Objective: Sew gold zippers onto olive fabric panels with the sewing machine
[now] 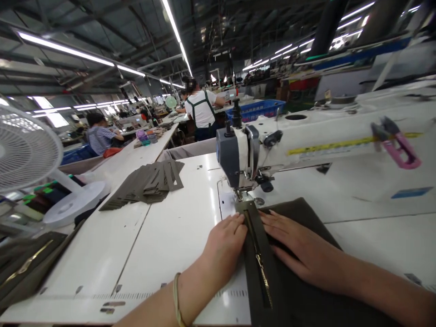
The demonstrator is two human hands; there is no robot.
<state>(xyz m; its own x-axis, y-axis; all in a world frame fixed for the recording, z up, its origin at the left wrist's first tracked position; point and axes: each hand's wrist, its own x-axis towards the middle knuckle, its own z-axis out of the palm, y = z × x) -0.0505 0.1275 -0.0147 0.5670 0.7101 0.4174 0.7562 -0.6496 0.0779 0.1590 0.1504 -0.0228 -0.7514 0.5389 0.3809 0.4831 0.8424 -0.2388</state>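
A dark olive fabric panel [306, 290] lies under a sewing machine [235, 154], a strip [250, 272] on its left side reaching to the presser foot [241, 196]. Along the strip's slit runs a zipper [260, 261] with gold-coloured teeth. My left hand [226, 240] is closed at the strip's left edge, fingers curled together and fingertips on the cloth. On the other side of the zipper, my right hand [293, 245] rests flat on the panel with its fingers stretched toward the machine. Part of the panel is hidden beneath my right hand and forearm.
A fanned pile of olive pieces [146, 184] lies on the white table [177, 236]. Left stands a white fan [27, 150], near more zippered fabric [27, 263]. Pink-handled snips [402, 147] hang on the machine arm. Co-workers [202, 109] and a blue crate [262, 109] are beyond.
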